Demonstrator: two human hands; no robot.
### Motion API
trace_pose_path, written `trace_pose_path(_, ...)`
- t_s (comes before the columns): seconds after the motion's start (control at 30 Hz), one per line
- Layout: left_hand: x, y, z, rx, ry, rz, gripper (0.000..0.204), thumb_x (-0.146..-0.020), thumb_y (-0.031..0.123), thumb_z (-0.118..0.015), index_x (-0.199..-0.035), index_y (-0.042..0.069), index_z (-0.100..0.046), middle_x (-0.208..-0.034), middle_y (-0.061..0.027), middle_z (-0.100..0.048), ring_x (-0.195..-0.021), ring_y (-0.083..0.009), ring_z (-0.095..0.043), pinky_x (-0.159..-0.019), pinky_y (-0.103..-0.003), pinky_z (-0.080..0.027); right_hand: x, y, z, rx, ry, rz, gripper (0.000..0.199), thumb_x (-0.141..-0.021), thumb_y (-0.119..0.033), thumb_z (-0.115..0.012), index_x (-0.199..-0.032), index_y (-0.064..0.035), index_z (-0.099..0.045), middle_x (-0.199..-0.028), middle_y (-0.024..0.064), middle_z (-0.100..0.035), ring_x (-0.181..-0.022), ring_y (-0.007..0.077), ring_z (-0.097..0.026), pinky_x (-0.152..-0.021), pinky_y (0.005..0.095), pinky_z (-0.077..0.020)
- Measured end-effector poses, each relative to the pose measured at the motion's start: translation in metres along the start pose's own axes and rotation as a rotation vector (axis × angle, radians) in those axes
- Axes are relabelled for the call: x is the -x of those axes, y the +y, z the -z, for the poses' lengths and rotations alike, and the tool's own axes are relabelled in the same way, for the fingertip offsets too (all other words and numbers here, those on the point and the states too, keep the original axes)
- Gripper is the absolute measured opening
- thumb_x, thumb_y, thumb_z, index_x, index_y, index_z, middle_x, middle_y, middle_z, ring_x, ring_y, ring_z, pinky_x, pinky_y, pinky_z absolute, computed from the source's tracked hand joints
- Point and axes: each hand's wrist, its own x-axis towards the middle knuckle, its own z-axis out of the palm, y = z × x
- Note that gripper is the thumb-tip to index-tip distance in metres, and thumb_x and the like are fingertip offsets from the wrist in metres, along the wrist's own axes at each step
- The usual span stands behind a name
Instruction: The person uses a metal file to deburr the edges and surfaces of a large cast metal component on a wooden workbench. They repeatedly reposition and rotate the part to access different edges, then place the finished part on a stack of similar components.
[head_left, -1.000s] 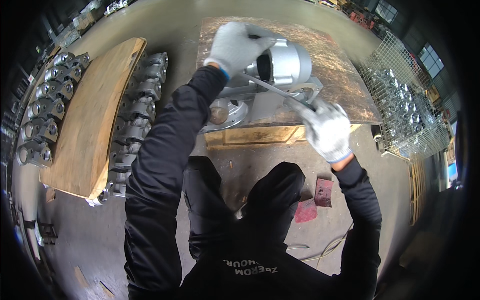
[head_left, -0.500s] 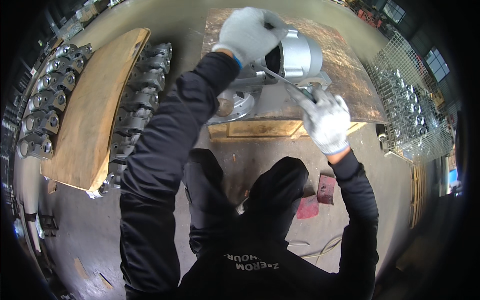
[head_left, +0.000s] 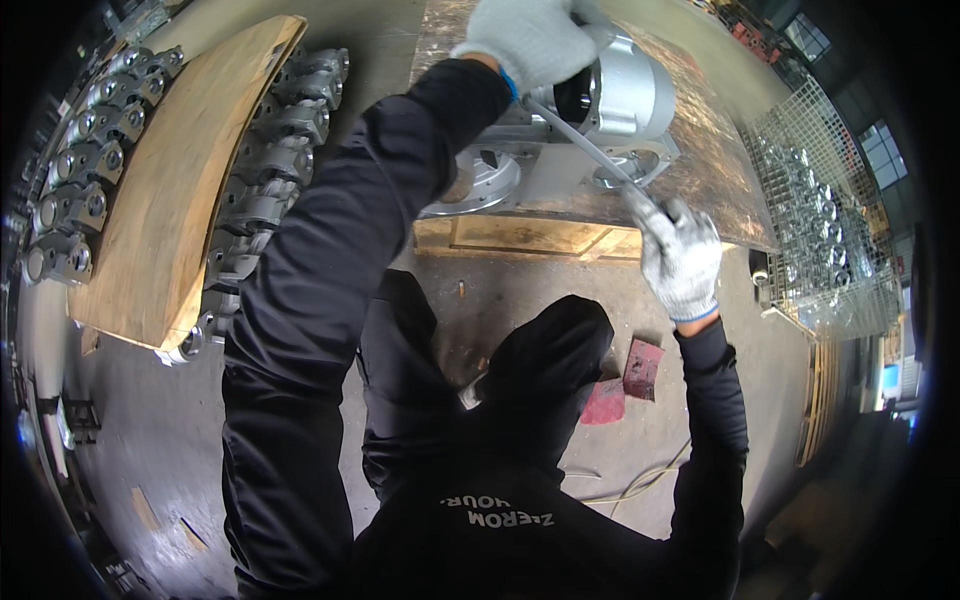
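Hands [head_left: 682, 256], grey rod [head_left: 582, 145] between them

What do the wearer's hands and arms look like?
Left hand: pale grey glove, bright blue cuff edge. Right hand: whitish-grey glove, dark smudges on the fingers, blue cuff trim. Both arms: long, plain black sleeves, left and right, creased, reaching nearly to the gloves. No cables or markings visible on either sleeve.

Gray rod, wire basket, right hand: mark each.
Gray rod [head_left: 582, 143], head view: middle of its shaft.
Wire basket [head_left: 800, 118], head view: upper mesh wall.
Right hand [head_left: 682, 258], head view: back of the glove.
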Motion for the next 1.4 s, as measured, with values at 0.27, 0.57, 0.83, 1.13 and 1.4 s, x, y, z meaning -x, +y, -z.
trace_pose_path(0.27,-0.003,0.001,-0.007,0.046,0.003,-0.039,0.02,-0.091,0.018,-0.076,-0.099,0.002,-0.082,-0.095,-0.0169,-0.08,-0.088,-0.0252,-0.079,-0.081,-0.034,-0.06,0.007,0.01,-0.023,0.017,0.157,0.097,0.061,-0.085,-0.01,-0.069,-0.142,-0.0338,-0.07,-0.079,0.0022,-0.061,-0.068,0.0193,-0.063,-0.068,0.0344,-0.0528)
trace_pose_path(0.57,-0.001,0.005,-0.008,0.06,-0.027,0.02,0.009,-0.091,0.003,-0.075,-0.098,-0.002,-0.079,-0.089,-0.0102,-0.079,-0.082,-0.0148,-0.072,-0.076,-0.03,-0.057,-0.006,0.005,-0.039,-0.141,0.194,0.145,0.065,-0.083,-0.006,-0.065,-0.141,-0.036,-0.07,-0.084,0.002,-0.063,-0.076,0.0209,-0.067,-0.078,0.0368,-0.0561)
trace_pose_path(0.83,0.0,-0.001,-0.016,0.148,0.0,-0.006,0.007,-0.094,0.001,-0.073,-0.098,-0.003,-0.077,-0.089,-0.0039,-0.075,-0.084,-0.0098,-0.067,-0.077,-0.026,-0.054,-0.003,0.011,-0.071,0.021,0.296,0.184,0.062,-0.085,-0.017,-0.071,-0.142,-0.0409,-0.068,-0.097,0.0033,-0.069,-0.085,0.0212,-0.07,-0.083,0.0365,-0.058)
trace_pose_path(1.13,0.001,-0.015,-0.017,0.058,0.092,-0.019,0.02,-0.093,0.016,-0.084,-0.104,-0.001,-0.08,-0.093,-0.0037,-0.078,-0.085,-0.0092,-0.068,-0.081,-0.026,-0.054,-0.002,0.012,-0.114,0.004,0.317,0.163,0.059,-0.086,-0.016,-0.071,-0.139,-0.0422,-0.07,-0.1,0.0051,-0.071,-0.079,0.0201,-0.067,-0.077,0.0337,-0.0553)
trace_pose_path(1.4,0.003,-0.011,-0.017,0.141,0.074,0.094,0.015,-0.093,0.01,-0.082,-0.102,-0.001,-0.079,-0.091,-0.0034,-0.076,-0.084,-0.0092,-0.066,-0.078,-0.025,-0.053,0.006,-0.005,-0.15,-0.277,0.288,-0.017,0.049,-0.091,-0.015,-0.071,-0.137,-0.0336,-0.073,-0.087,0.003,-0.066,-0.076,0.0221,-0.069,-0.069,0.0361,-0.0569)
